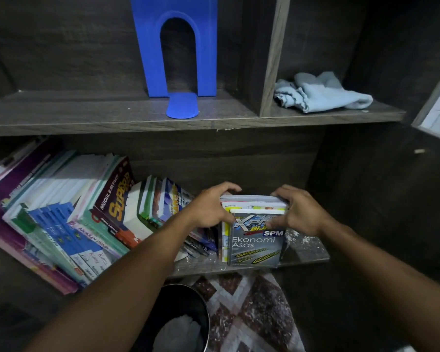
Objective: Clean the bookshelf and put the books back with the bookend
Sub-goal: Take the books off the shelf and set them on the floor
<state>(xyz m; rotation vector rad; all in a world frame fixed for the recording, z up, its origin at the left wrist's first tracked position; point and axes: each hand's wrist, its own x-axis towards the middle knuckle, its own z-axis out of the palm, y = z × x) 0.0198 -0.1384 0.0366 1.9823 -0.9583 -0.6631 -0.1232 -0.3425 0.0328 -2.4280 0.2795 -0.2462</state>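
The left grip and the right grip were both closed on a small upright stack of books, one at each side. The fingers curled over its top edge and the thumbs pressed on the front cover, which read "Ekonomi Asas". The stack stood between the two grips on the lower shelf, and the board showed pale specks just under the right grip. Just beside the left grip, on its outer side, a long row of leaning books filled the rest of that shelf. Well above both grips, on the upper shelf, the blue bookend stood upright with its tongue toward the front edge. Above the right grip, past a wooden divider, lay a crumpled pale blue cloth. Below the grips, a dark bin and a patterned rug were on the floor.
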